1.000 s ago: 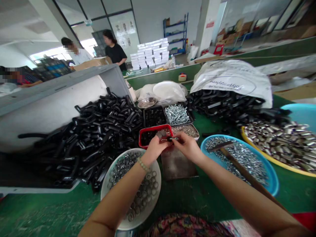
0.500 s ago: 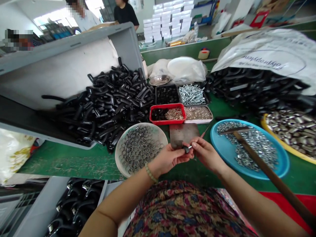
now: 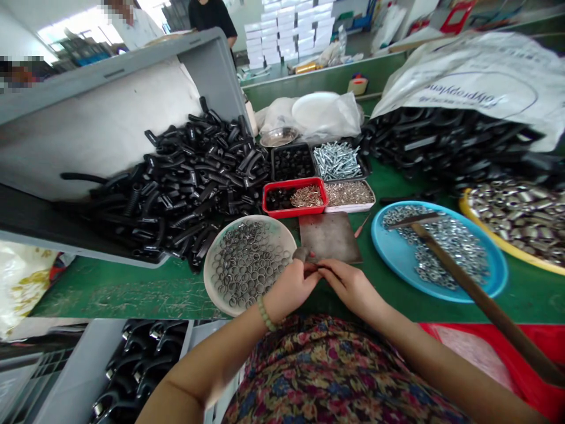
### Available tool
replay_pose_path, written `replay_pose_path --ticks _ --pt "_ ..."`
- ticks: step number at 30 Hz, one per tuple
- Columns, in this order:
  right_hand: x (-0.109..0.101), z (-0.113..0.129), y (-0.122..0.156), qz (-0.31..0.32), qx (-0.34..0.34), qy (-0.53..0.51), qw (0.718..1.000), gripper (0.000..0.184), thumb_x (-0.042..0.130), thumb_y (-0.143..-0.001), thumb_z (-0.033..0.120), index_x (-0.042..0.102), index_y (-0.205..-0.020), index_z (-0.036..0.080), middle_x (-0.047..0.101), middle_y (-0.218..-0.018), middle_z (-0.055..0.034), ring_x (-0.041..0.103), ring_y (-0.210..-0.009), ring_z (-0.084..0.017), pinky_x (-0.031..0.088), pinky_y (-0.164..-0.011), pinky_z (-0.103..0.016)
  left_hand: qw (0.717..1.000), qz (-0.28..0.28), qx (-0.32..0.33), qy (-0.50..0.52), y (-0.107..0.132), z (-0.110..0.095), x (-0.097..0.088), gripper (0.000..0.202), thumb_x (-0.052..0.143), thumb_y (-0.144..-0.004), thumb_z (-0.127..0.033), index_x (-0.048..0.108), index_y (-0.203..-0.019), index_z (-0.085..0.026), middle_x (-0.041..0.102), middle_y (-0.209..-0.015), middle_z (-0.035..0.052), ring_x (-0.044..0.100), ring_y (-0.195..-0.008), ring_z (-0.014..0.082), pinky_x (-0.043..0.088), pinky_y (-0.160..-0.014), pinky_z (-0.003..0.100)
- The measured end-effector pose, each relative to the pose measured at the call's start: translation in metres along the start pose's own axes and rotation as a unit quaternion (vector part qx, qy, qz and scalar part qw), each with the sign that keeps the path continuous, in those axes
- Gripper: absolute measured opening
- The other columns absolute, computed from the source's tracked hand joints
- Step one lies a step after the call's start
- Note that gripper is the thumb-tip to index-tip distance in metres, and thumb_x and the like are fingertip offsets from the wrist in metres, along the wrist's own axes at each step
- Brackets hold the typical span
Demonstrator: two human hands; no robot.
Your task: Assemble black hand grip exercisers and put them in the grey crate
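While held over the table (image 3: pixel 132 288) edge, the small grey part (image 3: pixel 302 254) was pinched in the closed left hand (image 3: pixel 286 288); the right hand (image 3: pixel 351 285) was closed on it, seemingly for steadiness; the bowl of rings (image 3: pixel 206 268) was set just beside.

A small grey metal piece (image 3: pixel 302 254), dull and rounded, shows only its top, pinched in the left grip (image 3: pixel 289 288) with the right grip (image 3: pixel 348 285) closing in from its 4 o'clock side. It hangs just above the green counter (image 3: pixel 132 288), by the white bowl (image 3: pixel 207 268) at the rim's 4 o'clock.
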State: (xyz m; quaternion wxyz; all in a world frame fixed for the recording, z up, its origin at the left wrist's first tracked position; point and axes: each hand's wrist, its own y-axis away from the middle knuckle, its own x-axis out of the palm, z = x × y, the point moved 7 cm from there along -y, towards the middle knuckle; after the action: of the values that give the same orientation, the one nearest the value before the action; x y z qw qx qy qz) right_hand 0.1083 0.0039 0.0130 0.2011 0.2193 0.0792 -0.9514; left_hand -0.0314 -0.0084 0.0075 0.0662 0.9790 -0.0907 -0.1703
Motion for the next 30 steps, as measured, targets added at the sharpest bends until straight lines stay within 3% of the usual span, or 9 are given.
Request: replay_pose_path --ticks 4,8,10,13,15,17,21,26,30 --pt "-0.002 -0.02 -0.002 -0.032 0.099 -0.18 0.978 0.025 0.049 -0.087 0.041 0.057 -0.1 0.021 0.068 -0.077 -0.0024 0.067 -0.066 -0.017 0.055 -0.065 -0.029 0.955 -0.042 0.084 -0.282 -0.01 0.007 -0.055 0.02 0.051 -0.087 -0.023 0.067 -0.095 -0.015 0.066 -0.104 0.0104 0.058 -0.101 0.0237 0.044 -0.095 0.039" --pt "-0.005 -0.028 -0.004 -0.037 0.069 -0.212 0.974 0.021 0.054 -0.085 0.036 0.054 -0.099 0.021 0.067 -0.085 -0.0026 0.067 -0.073 -0.016 0.054 -0.071 -0.03 0.899 -0.018 0.119 -0.421 -0.033 0.024 -0.084 0.016 0.053 -0.083 -0.018 0.068 -0.085 -0.014 0.065 -0.102 0.0114 0.054 -0.103 0.0254 0.042 -0.098 0.042" --pt "-0.007 -0.021 0.0 -0.021 0.027 -0.167 0.985 0.016 0.05 -0.088 0.029 0.054 -0.1 0.021 0.067 -0.089 -0.0034 0.067 -0.078 -0.015 0.053 -0.075 -0.029 0.904 -0.009 0.118 -0.412 -0.041 0.024 -0.086 0.014 0.055 -0.081 -0.021 0.067 -0.08 -0.013 0.065 -0.1 0.0128 0.054 -0.102 0.0265 0.041 -0.099 0.043" --pt "-0.006 0.001 0.011 0.029 -0.068 -0.063 0.995 0.019 0.044 -0.09 0.018 0.056 -0.105 0.02 0.066 -0.094 -0.0048 0.066 -0.084 -0.014 0.051 -0.079 -0.026 0.954 -0.018 0.061 -0.293 -0.043 0.012 -0.079 0.017 0.057 -0.08 -0.027 0.065 -0.081 -0.013 0.065 -0.095 0.0115 0.059 -0.095 0.0263 0.043 -0.094 0.043" --pt "-0.003 0.017 0.018 0.076 -0.143 -0.007 0.987 0.023 0.042 -0.09 0.015 0.057 -0.107 0.018 0.066 -0.098 -0.0064 0.064 -0.089 -0.014 0.05 -0.081 -0.026 0.989 0.003 -0.004 -0.15 -0.038 0.005 -0.063 0.021 0.057 -0.081 -0.033 0.063 -0.088 -0.014 0.066 -0.088 0.0074 0.062 -0.086 0.0234 0.048 -0.086 0.039" --pt "-0.004 0.027 0.021 0.094 -0.195 0.025 0.976 0.026 0.04 -0.091 0.014 0.056 -0.11 0.018 0.065 -0.102 -0.0079 0.062 -0.093 -0.014 0.05 -0.082 -0.026 0.998 0.033 -0.049 -0.007 -0.031 -0.005 -0.039 0.023 0.062 -0.078 -0.035 0.059 -0.091 -0.016 0.066 -0.084 0.0036 0.063 -0.083 0.0201 0.049 -0.081 0.034" --pt "-0.034 0.017 0.021 -0.008 -0.19 0.054 0.98 0.036 0.039 -0.09 0.014 0.05 -0.124 0.017 0.064 -0.107 -0.0107 0.062 -0.098 -0.017 0.051 -0.084 -0.03 0.984 0.084 -0.059 0.146 -0.035 -0.033 0.011 0.037 0.073 -0.068 -0.027 0.054 -0.098 -0.018 0.067 -0.085 0.0004 0.063 -0.084 0.0164 0.049 -0.082 0.029" --pt "-0.108 -0.017 0.051 -0.163 -0.115 0.007 0.98 0.027 0.043 -0.092 0.019 0.055 -0.116 0.023 0.067 -0.103 -0.0074 0.064 -0.096 -0.018 0.052 -0.085 -0.035 0.972 0.197 0.033 0.125 -0.081 -0.079 0.092 0.032 0.068 -0.075 -0.026 0.055 -0.103 -0.018 0.069 -0.088 0.0042 0.065 -0.085 0.0182 0.048 -0.083 0.032" --pt "-0.178 -0.053 0.094 -0.343 0.002 -0.126 0.931 0.021 0.052 -0.089 0.03 0.055 -0.108 0.024 0.068 -0.095 -0.0047 0.068 -0.081 -0.017 0.055 -0.08 -0.037 0.958 0.22 0.181 -0.027 -0.111 -0.104 0.182 0.007 0.062 -0.079 -0.019 0.063 -0.086 -0.018 0.067 -0.087 0.0085 0.062 -0.09 0.0224 0.042 -0.093 0.038"
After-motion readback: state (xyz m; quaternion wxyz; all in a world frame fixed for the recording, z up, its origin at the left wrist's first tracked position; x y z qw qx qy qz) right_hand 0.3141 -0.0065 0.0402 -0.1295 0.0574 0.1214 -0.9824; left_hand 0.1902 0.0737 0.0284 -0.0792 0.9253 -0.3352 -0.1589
